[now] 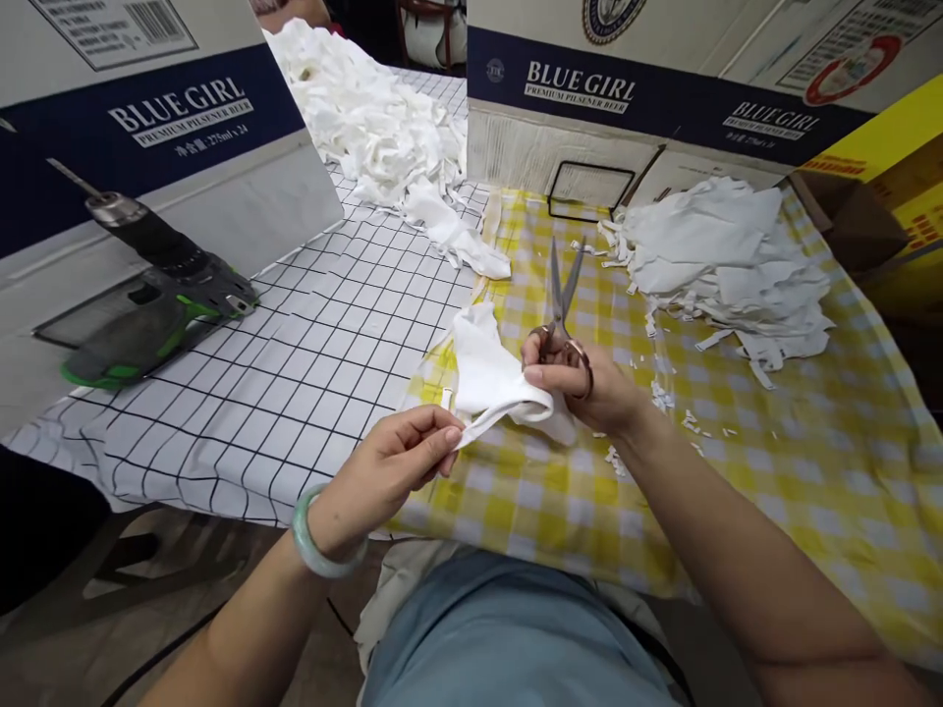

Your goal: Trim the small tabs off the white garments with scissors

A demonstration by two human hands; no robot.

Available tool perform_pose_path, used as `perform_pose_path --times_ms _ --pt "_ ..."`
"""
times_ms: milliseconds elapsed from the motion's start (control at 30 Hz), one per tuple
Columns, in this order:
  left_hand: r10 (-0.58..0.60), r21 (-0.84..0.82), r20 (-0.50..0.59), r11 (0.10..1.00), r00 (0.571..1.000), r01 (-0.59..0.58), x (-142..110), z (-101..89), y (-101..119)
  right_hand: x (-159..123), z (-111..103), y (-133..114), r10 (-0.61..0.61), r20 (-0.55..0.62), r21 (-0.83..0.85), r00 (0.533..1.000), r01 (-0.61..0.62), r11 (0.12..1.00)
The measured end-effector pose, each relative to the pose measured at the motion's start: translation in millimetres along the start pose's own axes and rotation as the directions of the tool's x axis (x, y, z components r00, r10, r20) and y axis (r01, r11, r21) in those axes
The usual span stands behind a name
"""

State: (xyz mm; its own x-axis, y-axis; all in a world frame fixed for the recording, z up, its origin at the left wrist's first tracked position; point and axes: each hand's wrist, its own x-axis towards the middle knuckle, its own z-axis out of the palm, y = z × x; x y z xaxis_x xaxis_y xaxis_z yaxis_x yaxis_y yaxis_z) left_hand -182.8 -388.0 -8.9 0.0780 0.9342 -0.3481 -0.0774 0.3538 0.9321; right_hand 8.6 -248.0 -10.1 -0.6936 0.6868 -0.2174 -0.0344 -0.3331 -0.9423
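Observation:
Between my hands a white fabric garment piece [482,368] with narrow edging is stretched over the yellow checked cloth. My left hand [409,447], a pale green bangle on its wrist, pinches one narrow end of the edging. In my right hand [571,373] is a pair of scissors [561,290], fingers through the handles, blades parted and pointing away from me. The same hand's thumb and fingers also touch the upper right part of the white piece. Part of the fabric behind my right fingers is hidden.
A heap of white fabric pieces [375,118] lies at the back, and a flatter stack [722,255] at right. Small white scraps [663,395] are scattered nearby. Upright cardboard boxes [589,88] wall the back and left. A cordless drill [158,285] is at left.

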Motion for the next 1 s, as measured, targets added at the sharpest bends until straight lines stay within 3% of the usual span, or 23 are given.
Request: perform_pose_path --times_ms 100,167,233,300,333,400,533,633,733,833,900,1000 --pt "0.055 0.094 0.095 0.994 0.994 -0.064 -3.7 3.7 9.0 9.7 -1.8 -11.7 0.093 0.078 0.109 0.993 -0.101 0.989" --pt "0.142 0.134 0.088 0.979 0.986 -0.153 -3.2 9.7 16.3 14.0 3.3 -5.9 0.139 0.103 0.135 0.985 -0.153 0.979" --pt "0.312 0.188 0.025 0.931 0.95 -0.311 0.6 17.4 21.6 14.8 13.4 9.5 0.177 0.111 0.174 0.978 -0.194 0.965" --pt "0.474 0.234 -0.031 0.859 0.88 -0.455 7.2 26.7 22.5 11.5 26.4 29.7 0.188 0.121 0.246 0.975 -0.213 0.946" --pt "0.519 0.219 -0.046 0.839 0.853 -0.498 11.2 31.9 21.0 8.5 32.6 39.6 0.186 0.124 0.277 0.975 -0.214 0.937" --pt "0.508 0.098 -0.078 0.86 0.858 -0.501 19.2 42.7 14.4 -0.1 40.5 55.4 0.185 0.103 0.289 0.977 -0.208 0.935" --pt "0.365 -0.121 -0.138 0.916 0.921 -0.382 30.4 60.4 -4.9 -27.5 28.3 58.4 0.139 -0.112 0.074 0.984 -0.131 0.989" --pt "0.335 -0.132 -0.131 0.927 0.933 -0.351 35.0 66.7 -17.1 -56.1 5.8 41.1 -0.021 -0.227 -0.286 0.974 -0.047 0.957" --pt "0.322 -0.101 -0.131 0.937 0.938 -0.336 39.5 69.7 -25.1 -81.0 -7.7 26.0 -0.139 -0.124 -0.655 0.982 0.024 0.755" --pt "0.315 -0.061 -0.118 0.944 0.942 -0.324 43.2 72.3 -29.4 -92.0 -10.2 23.1 -0.17 -0.068 -0.822 0.983 0.041 0.568" --pt "0.3 -0.055 -0.101 0.95 0.949 -0.306 44.3 73.8 -30.5 -92.7 -10.3 25.3 -0.167 -0.071 -0.857 0.983 0.026 0.514" --pt "0.283 -0.079 -0.07 0.954 0.956 -0.288 44.6 74.9 -30.5 -90.6 -12.1 27.9 -0.144 -0.053 -0.858 0.988 0.028 0.512"
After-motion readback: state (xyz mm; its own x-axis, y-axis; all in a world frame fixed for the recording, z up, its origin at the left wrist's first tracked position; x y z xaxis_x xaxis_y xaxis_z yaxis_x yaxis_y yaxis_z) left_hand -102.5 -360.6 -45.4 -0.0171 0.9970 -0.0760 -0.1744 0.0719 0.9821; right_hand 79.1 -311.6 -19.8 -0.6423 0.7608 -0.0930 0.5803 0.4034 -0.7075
